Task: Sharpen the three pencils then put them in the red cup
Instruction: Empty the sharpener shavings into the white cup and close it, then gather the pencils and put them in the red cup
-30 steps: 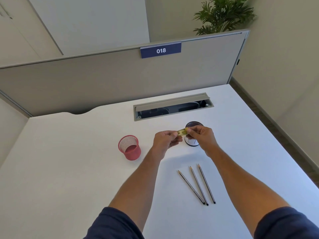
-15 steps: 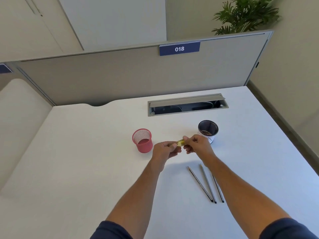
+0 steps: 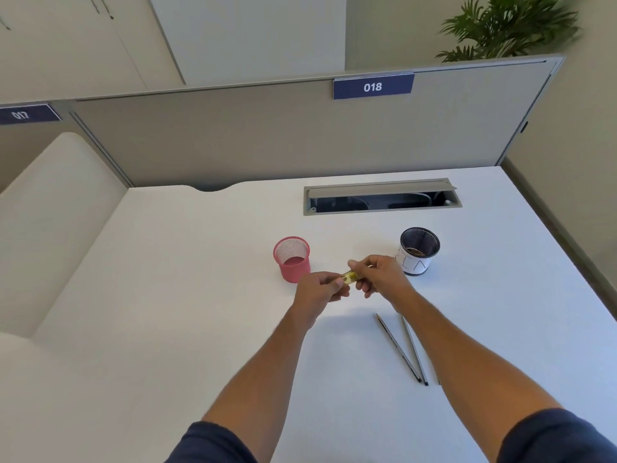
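A small yellow-green sharpener [image 3: 349, 277] is held above the white desk [image 3: 187, 295] between both hands. My left hand [image 3: 319, 292] pinches its left end and my right hand [image 3: 380, 275] pinches its right end. The red mesh cup [image 3: 291, 259] stands upright just left of the hands, nothing visible in it. Two dark pencils [image 3: 399, 350] [image 3: 414, 352] lie side by side on the desk beneath my right forearm; only the dark end of a third [image 3: 439, 382] shows at the arm's edge.
A dark mesh cup with a white band [image 3: 419, 250] stands right of the hands, with brownish shavings inside. An open cable hatch [image 3: 382, 197] lies further back, before the grey divider panel [image 3: 267, 138]. The desk's right edge [image 3: 567, 262] runs close by.
The hands with the sharpener have drawn back from over the dark cup toward the desk's middle, nearer the red cup. The view has swung left. My right forearm now covers the third pencil.
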A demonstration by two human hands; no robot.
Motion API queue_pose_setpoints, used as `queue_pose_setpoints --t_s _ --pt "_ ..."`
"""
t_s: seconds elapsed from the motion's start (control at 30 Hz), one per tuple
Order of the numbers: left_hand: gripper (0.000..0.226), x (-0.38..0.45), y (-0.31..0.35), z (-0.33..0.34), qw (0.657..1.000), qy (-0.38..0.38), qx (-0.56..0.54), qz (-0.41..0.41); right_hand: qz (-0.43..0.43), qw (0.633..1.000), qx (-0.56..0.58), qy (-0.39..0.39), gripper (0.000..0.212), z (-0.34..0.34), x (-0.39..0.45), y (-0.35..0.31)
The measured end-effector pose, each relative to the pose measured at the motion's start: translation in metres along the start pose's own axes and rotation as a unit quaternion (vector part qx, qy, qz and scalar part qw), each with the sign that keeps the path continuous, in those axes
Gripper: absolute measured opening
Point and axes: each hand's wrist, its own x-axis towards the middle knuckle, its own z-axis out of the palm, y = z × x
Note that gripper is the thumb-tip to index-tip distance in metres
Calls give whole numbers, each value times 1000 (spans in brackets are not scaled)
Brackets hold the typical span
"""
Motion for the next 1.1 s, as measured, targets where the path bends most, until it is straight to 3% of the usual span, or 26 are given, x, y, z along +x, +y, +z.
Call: queue_pose_setpoints --t_s 0.2,0.4,0.57,1.1 --pt "14 -22 -41 -1 986 61 142 -64 16 990 -136 -32 19 24 -7 37" --pt "21 -45 -64 9 950 91 258 -152 36 946 -321 -22 24 53 -28 72" --pt "21 -53 -68 13 927 113 328 -141 48 926 -375 -10 24 64 -34 77" --pt "29 -54 -62 11 920 73 357 -147 43 885 -460 -52 26 59 -43 68"
